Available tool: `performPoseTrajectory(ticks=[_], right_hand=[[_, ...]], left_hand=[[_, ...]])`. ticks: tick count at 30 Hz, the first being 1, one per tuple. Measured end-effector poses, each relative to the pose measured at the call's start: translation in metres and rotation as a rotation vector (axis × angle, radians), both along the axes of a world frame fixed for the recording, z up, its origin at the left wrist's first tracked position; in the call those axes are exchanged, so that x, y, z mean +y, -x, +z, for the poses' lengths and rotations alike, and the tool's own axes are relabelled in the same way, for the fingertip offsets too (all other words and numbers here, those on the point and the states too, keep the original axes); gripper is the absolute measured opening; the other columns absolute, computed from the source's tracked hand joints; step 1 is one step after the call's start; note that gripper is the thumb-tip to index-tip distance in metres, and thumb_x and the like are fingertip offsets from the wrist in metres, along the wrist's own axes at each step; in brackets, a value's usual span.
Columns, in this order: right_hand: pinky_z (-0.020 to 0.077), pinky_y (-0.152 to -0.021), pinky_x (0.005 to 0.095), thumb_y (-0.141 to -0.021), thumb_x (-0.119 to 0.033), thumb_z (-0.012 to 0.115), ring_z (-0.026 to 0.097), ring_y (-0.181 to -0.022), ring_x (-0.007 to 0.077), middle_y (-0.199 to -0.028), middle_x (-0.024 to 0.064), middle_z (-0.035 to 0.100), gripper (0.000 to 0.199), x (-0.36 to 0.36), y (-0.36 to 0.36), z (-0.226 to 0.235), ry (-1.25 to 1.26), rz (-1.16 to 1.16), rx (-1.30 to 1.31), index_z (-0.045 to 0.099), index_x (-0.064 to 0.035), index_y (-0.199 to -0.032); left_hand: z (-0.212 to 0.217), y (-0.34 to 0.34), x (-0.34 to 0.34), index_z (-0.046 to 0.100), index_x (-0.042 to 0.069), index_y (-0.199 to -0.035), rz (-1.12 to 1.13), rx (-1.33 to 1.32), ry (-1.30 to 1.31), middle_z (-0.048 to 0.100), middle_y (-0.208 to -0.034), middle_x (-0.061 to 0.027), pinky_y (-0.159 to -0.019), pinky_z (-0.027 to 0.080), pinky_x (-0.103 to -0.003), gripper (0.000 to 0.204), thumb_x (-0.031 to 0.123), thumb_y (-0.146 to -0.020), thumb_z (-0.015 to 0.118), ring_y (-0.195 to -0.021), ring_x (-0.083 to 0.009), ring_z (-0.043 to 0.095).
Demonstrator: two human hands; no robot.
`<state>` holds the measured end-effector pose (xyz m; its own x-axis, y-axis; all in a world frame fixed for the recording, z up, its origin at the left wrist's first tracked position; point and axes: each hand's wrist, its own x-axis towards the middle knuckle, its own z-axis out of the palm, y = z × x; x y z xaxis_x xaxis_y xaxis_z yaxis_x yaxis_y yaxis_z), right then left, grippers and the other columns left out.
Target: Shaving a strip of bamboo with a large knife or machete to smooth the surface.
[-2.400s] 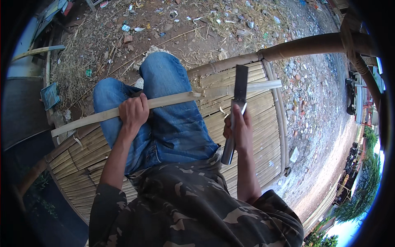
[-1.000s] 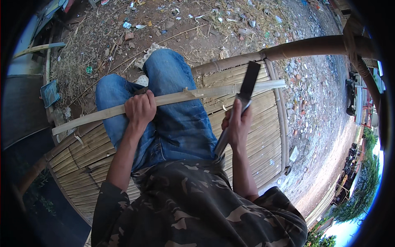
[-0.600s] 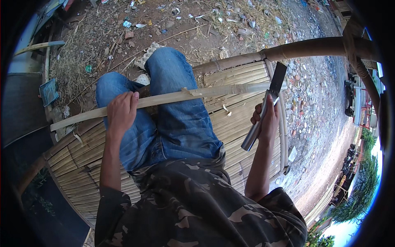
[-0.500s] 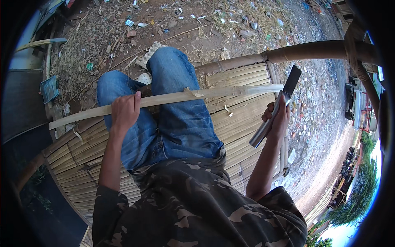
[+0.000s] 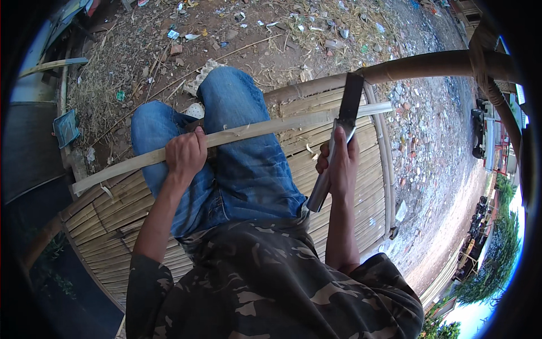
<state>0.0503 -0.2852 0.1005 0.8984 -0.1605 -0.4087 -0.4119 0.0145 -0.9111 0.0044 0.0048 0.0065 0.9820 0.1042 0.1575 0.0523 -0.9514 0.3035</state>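
A left hand (image 5: 186, 153) at nine o'clock grips a pale strip (image 5: 248, 131) slanting across blue jeans (image 5: 248, 175) toward two o'clock, while the right hand (image 5: 342, 162), at three, wraps around a dark-bladed knife (image 5: 351, 99).

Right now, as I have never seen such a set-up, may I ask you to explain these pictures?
There is no machine here, only a person, seen by a camera worn on their own head and looking down; its wide lens bends straight edges. The person sits on a slatted bench, where pale shavings lie. The bare left hand holds a long pale strip that crosses the blue jeans. The bare right hand grips a knife-like tool by its shiny handle; I cannot tell whether blade and strip touch.
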Motion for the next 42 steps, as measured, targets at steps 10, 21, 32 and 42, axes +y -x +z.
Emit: performPoseTrajectory(ticks=[10, 21, 32, 42], right_hand=[[0.0390, -0.038, 0.0233, -0.100, -0.036, 0.049, 0.047, -0.043, 0.0086, -0.060, 0.0006, 0.047, 0.028, 0.000, 0.008, -0.001, 0.018, 0.070, 0.063, 0.047, -0.0075, -0.101], [0.0353, -0.039, 0.0246, -0.100, -0.035, 0.049, 0.043, -0.044, 0.0094, -0.064, 0.0027, 0.047, 0.023, -0.059, -0.015, 0.037, -0.006, -0.270, -0.162, 0.047, -0.0115, -0.101], [0.0372, -0.037, 0.0238, -0.100, -0.037, 0.049, 0.046, -0.041, 0.0092, -0.058, 0.0010, 0.046, 0.030, -0.015, 0.008, -0.019, -0.024, 0.154, 0.226, 0.047, -0.0072, -0.103], [0.0386, -0.036, 0.0246, -0.100, -0.035, 0.050, 0.047, -0.039, 0.0097, -0.056, 0.0008, 0.047, 0.030, 0.000, 0.011, -0.020, -0.089, 0.220, 0.161, 0.048, -0.0048, -0.102]], left_hand=[[0.001, 0.003, 0.000, 0.060, 0.002, -0.058, 0.010, -0.008, -0.006, 0.061, -0.057, -0.0180, -0.054, 0.049, -0.045, 0.046, 0.019, -0.096, 0.042, -0.052, -0.0347, 0.061], [0.026, -0.008, 0.017, 0.062, -0.002, -0.065, 0.001, 0.297, 0.158, 0.062, -0.065, -0.0229, -0.059, 0.047, -0.050, 0.058, 0.036, -0.101, 0.037, -0.062, -0.0409, 0.062], [0.005, 0.002, 0.011, 0.063, 0.000, -0.054, 0.056, 0.209, 0.006, 0.059, -0.056, -0.0235, -0.055, 0.049, -0.050, 0.058, 0.027, -0.099, 0.037, -0.051, -0.0408, 0.060], [0.008, -0.001, 0.011, 0.063, 0.000, -0.056, 0.043, 0.184, 0.015, 0.059, -0.057, -0.0229, -0.054, 0.049, -0.048, 0.055, 0.025, -0.098, 0.039, -0.052, -0.0397, 0.061]])
